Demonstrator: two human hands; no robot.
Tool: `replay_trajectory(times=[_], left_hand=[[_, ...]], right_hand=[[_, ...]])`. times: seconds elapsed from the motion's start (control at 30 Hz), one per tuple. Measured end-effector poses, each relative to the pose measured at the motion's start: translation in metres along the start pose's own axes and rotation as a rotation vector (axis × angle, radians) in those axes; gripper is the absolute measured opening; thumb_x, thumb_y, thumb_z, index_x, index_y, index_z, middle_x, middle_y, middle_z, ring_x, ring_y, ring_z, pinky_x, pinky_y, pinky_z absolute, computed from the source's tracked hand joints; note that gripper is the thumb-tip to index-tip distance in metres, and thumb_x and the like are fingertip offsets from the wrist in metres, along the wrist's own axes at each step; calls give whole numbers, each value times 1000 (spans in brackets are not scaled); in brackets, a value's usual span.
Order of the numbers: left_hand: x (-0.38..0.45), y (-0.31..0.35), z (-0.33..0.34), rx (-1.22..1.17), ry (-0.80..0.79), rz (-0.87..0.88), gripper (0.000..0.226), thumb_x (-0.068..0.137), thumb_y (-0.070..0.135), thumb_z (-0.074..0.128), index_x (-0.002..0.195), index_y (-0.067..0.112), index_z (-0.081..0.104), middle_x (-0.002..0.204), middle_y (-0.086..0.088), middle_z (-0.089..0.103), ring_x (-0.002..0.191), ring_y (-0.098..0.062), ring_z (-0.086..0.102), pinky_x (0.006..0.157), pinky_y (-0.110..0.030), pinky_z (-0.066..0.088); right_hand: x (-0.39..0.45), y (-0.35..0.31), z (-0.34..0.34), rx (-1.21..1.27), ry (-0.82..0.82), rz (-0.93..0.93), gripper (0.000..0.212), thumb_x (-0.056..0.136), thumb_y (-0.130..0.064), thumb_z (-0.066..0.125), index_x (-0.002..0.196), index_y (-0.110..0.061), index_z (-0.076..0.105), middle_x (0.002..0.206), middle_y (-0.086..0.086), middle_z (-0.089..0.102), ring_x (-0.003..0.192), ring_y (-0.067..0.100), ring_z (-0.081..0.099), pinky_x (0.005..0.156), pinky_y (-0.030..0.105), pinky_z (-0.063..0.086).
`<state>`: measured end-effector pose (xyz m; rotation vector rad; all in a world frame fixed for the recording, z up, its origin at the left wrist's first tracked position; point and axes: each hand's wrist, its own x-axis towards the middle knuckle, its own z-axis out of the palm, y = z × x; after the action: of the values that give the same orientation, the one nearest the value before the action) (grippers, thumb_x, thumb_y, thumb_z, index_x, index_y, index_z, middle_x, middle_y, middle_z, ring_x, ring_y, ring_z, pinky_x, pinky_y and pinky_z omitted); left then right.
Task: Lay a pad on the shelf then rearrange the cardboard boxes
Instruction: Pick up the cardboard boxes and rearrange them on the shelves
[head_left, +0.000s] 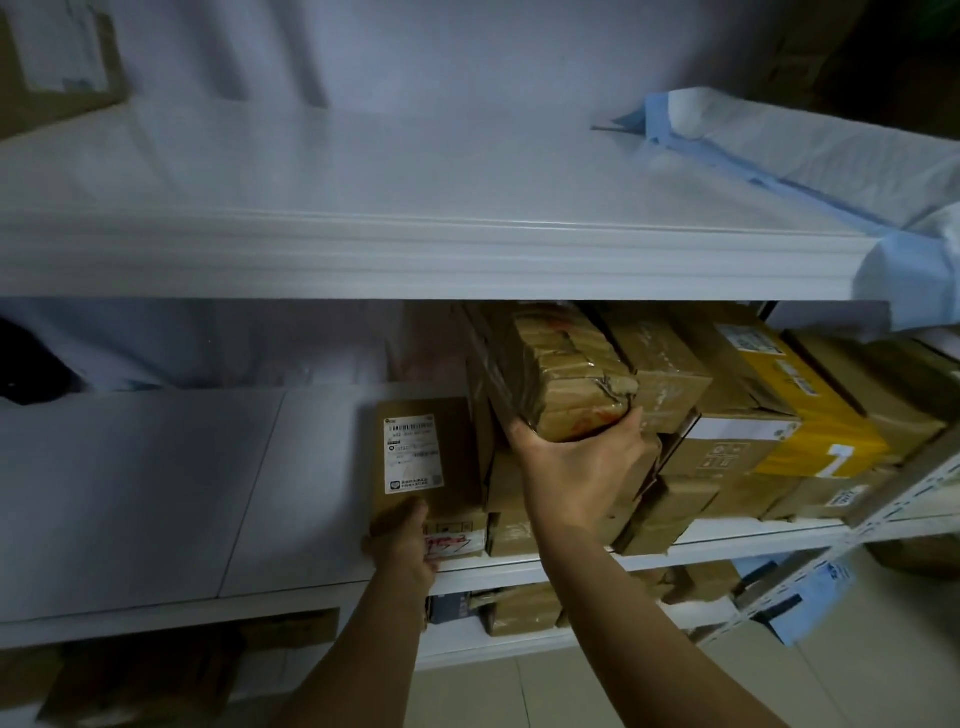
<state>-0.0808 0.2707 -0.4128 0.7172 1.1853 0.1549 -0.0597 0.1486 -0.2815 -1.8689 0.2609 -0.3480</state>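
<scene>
Left hand (402, 543): arm extended forward, fingers curled in a grip. Right hand (576, 467): arm reaching higher, palm up, fingers and thumb clasped.

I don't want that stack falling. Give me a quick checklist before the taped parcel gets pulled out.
1. Right hand grips taped parcel: ok.
2. Left hand steadies labelled box: ok.
3. Parcel free of boxes beside it: cannot tell.
4. Bare room on middle shelf to the left: ok.
5. Pad laid flat on top shelf: not ok, bunched at the right end.
</scene>
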Motion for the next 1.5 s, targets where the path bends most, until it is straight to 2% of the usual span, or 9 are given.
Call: replay_trajectory(times=[0.13, 0.3, 0.4, 0.53, 0.7, 1.03, 1.2, 1.33, 1.5], left_hand=[[-43, 22, 27, 333, 228, 471, 60, 91, 41, 57, 139, 11, 39, 137, -19, 47, 120, -38, 53, 95, -49, 48], [-99, 55, 65, 209, -645, 507, 95, 65, 77, 60, 145, 31, 37, 151, 2, 39, 140, -18, 35, 117, -44, 25], [-111, 63, 80, 301, -774, 568, 95, 54, 69, 75, 138, 35, 45, 135, 2, 57, 123, -18, 54, 106, -44, 42], [-114, 61, 90, 301, -765, 597, 72, 62, 44, 76, 130, 38, 51, 120, 4, 66, 113, -20, 62, 100, -44, 47], [-118, 63, 98, 289, -674, 524, 62, 53, 56, 72, 111, 31, 67, 112, -5, 71, 109, -29, 63, 103, -54, 43], [-122, 59, 92, 271, -664, 441, 81, 53, 74, 73, 122, 33, 62, 119, -3, 69, 113, -25, 63, 103, -49, 45], [-161, 69, 72, 260, -614, 457, 32, 95, 53, 41, 111, 31, 59, 106, 5, 66, 97, -6, 60, 88, -26, 44], [-171, 87, 35, 313, -428, 454, 51, 98, 43, 43, 140, 16, 45, 141, -5, 49, 131, -23, 44, 106, -43, 32], [-169, 124, -36, 363, -249, 630, 9, 90, 14, 61, 81, 14, 60, 83, -7, 64, 75, -17, 58, 65, -26, 48]], right_hand=[[-2, 0, 6, -28, 15, 17, 130, 54, -40, 87, 151, -11, 5, 148, 9, 22, 136, 26, 29, 106, 38, 35], [-7, -2, 2, -220, 21, -9, 139, 49, -55, 85, 149, -3, 4, 145, 16, 27, 134, 32, 29, 111, 43, 33], [-8, -1, -10, -344, -2, -78, 137, 50, -65, 77, 148, 0, 8, 145, 17, 28, 135, 31, 30, 112, 41, 30], [2, 5, -30, -258, -13, -124, 96, 66, -61, 53, 142, -7, 31, 137, 11, 37, 127, 28, 39, 105, 44, 38], [34, 10, -43, -275, -15, -134, 31, 92, -33, 48, 110, -9, 53, 115, 6, 47, 102, 26, 53, 82, 39, 46], [44, 13, -38, -195, -67, -77, 25, 92, -39, 52, 105, -18, 55, 105, 1, 62, 97, 21, 60, 79, 37, 51], [29, 4, -45, -126, 19, -25, 20, 96, -33, 46, 93, -15, 55, 94, 6, 63, 83, 22, 60, 72, 37, 50], [-3, -22, -43, -70, -29, -76, 31, 99, -33, 38, 81, -14, 56, 73, 0, 57, 72, 19, 55, 61, 30, 39], [-57, -73, -10, 34, -137, -162, 36, 98, -33, 38, 75, -14, 57, 70, 4, 59, 68, 24, 57, 65, 42, 49]])
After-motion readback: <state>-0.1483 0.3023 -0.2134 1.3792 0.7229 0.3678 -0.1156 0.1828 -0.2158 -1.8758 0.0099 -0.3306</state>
